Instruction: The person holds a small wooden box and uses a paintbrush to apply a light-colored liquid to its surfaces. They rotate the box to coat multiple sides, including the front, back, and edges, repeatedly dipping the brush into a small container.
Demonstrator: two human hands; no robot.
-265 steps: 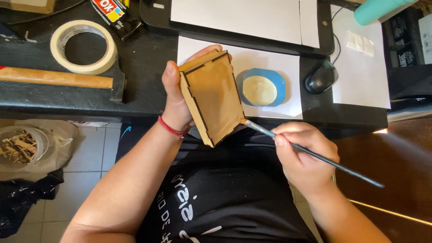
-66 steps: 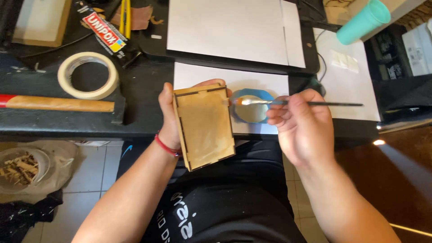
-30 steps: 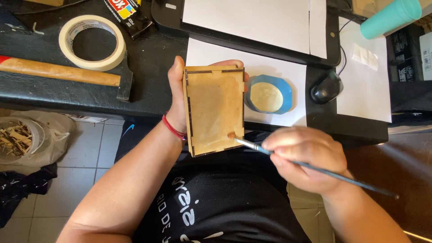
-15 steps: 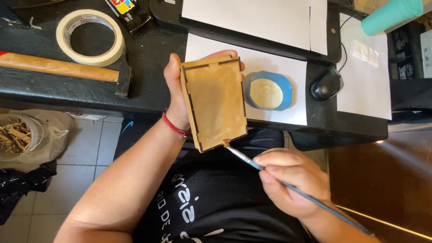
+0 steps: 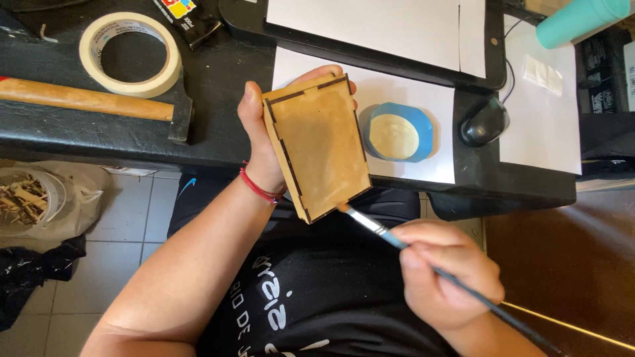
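Note:
My left hand (image 5: 259, 149) grips a small flat wooden box (image 5: 317, 145) from its left side and holds it up over the desk edge, broad face toward me and tilted a little. A thin paintbrush (image 5: 423, 261) is pinched in my right hand (image 5: 446, 274). Its bristle tip touches the box's lower right corner. A blue dish (image 5: 397, 132) of pale liquid sits on a white sheet (image 5: 430, 99) just right of the box.
On the black desk (image 5: 218, 86) lie a roll of masking tape (image 5: 130, 54), a wooden-handled hammer (image 5: 92, 100), a computer mouse (image 5: 484, 121) and a teal cylinder (image 5: 579, 20). A bag of wood scraps (image 5: 30, 198) sits on the tiled floor at left.
My right hand dipped the brush in the blue dish, then came down below the box. The brush tip now rests at the box's lower right corner, and the box has tilted slightly.

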